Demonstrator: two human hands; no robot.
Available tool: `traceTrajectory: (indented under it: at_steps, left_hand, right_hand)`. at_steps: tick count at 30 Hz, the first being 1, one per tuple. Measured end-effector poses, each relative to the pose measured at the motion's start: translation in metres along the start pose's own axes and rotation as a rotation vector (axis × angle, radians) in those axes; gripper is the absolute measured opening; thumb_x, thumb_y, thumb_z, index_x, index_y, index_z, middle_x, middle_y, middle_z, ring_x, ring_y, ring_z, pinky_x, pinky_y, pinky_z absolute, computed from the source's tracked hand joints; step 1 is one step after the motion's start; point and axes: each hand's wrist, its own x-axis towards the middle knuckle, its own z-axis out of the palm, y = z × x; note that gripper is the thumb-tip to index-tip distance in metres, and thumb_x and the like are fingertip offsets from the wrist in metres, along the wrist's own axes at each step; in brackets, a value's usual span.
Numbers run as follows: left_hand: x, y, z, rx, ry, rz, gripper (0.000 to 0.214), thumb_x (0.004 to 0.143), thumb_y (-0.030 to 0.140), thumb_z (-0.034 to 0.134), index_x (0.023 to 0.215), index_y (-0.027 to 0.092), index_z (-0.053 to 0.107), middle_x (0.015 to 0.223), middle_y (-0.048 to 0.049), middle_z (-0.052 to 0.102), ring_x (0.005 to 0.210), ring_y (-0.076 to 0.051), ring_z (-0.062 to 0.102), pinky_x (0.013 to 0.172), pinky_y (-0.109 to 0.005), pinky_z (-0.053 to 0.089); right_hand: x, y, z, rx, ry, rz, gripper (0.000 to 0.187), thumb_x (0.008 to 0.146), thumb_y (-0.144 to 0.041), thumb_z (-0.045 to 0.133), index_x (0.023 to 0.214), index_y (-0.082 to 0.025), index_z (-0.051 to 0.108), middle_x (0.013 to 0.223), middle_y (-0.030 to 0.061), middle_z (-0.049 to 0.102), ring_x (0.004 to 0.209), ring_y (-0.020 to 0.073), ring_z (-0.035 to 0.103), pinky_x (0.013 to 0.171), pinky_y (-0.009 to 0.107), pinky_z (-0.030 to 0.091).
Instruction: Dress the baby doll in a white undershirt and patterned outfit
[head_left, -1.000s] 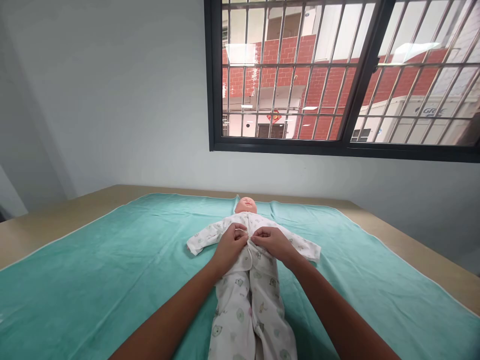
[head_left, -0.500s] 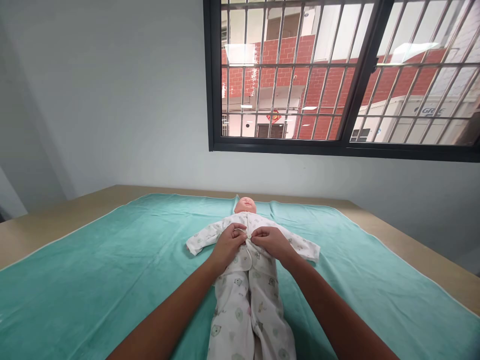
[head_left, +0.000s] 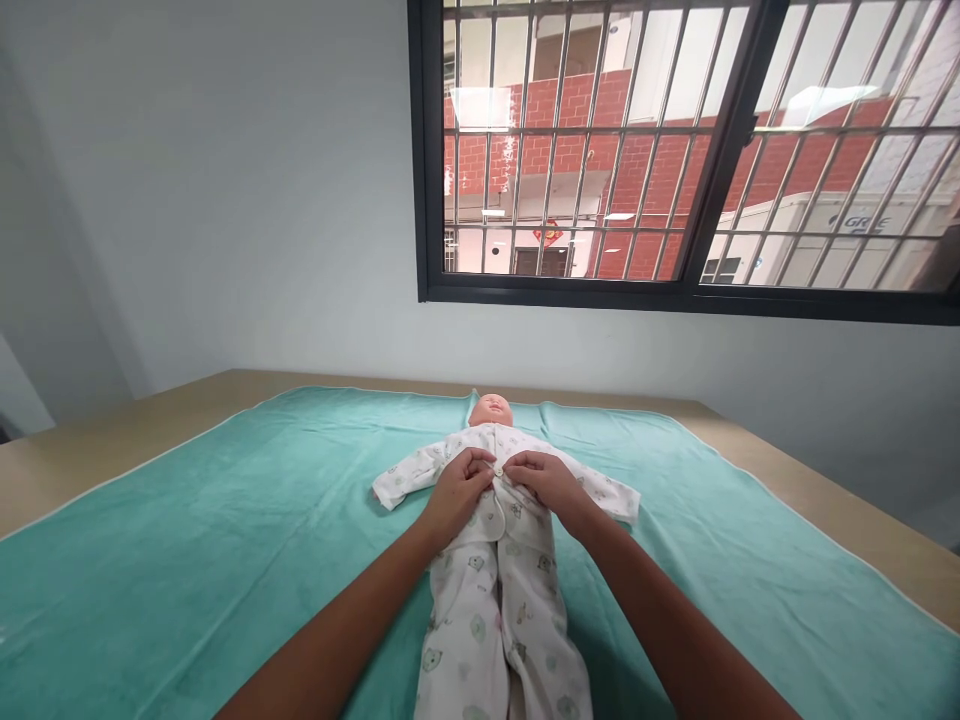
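Observation:
A baby doll (head_left: 493,409) lies on its back, head toward the wall, dressed in a white printed shirt (head_left: 409,475) and matching trousers (head_left: 469,635). Both of my hands meet at the shirt's front, either side of a small pale button (head_left: 499,471). My left hand (head_left: 461,490) pinches the shirt's front edge just left of the button. From the other side, my right hand (head_left: 547,485) pinches the cloth close to the button, its fingertips pressed together. Below the hands, the rounded shirt hem overlaps the trousers. The sleeves stretch out to both sides.
A teal cloth (head_left: 202,540) with a pale edge lies under the doll, covering most of a wooden table (head_left: 825,500). Beyond the table stands a pale wall (head_left: 262,200) with a dark-framed, barred window (head_left: 577,290) at upper right.
My fingers have shifted very slightly around the button, which shows a little more clearly between them. The doll and its clothes lie as before.

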Motion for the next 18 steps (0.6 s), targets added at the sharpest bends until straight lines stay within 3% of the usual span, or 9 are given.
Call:
traceTrajectory:
  at_steps: [6, 13, 18]
  left_hand:
    - [-0.0007, 0.0016, 0.0008, 0.0, -0.006, 0.008, 0.021, 0.083, 0.029, 0.061, 0.101, 0.02, 0.06, 0.067, 0.0054, 0.051, 0.058, -0.007, 0.043, 0.052, -0.018, 0.03]
    - [-0.0003, 0.0015, 0.0017, 0.001, -0.015, 0.02, 0.022, 0.083, 0.031, 0.061, 0.101, 0.019, 0.059, 0.068, 0.0046, 0.053, 0.061, -0.008, 0.046, 0.054, -0.019, 0.032]
    - [0.0002, 0.0006, 0.0015, 0.015, 0.002, 0.033, 0.022, 0.083, 0.032, 0.062, 0.101, 0.019, 0.06, 0.068, 0.0045, 0.053, 0.061, -0.008, 0.045, 0.054, -0.019, 0.032]
  right_hand:
    - [0.0032, 0.0068, 0.0009, 0.025, -0.018, -0.093, 0.021, 0.071, -0.035, 0.068, 0.083, -0.019, 0.071, 0.065, -0.0039, 0.057, 0.059, 0.0097, 0.044, 0.056, 0.024, 0.031]
    - [0.0028, 0.0076, -0.0016, 0.006, -0.009, -0.049, 0.027, 0.07, -0.033, 0.067, 0.092, -0.021, 0.076, 0.072, -0.0013, 0.066, 0.069, 0.0137, 0.052, 0.064, 0.026, 0.038]
    - [0.0017, 0.0057, -0.0028, -0.004, 0.005, -0.065, 0.023, 0.068, -0.033, 0.067, 0.086, -0.021, 0.076, 0.076, 0.0, 0.069, 0.072, 0.0147, 0.055, 0.065, 0.026, 0.039]
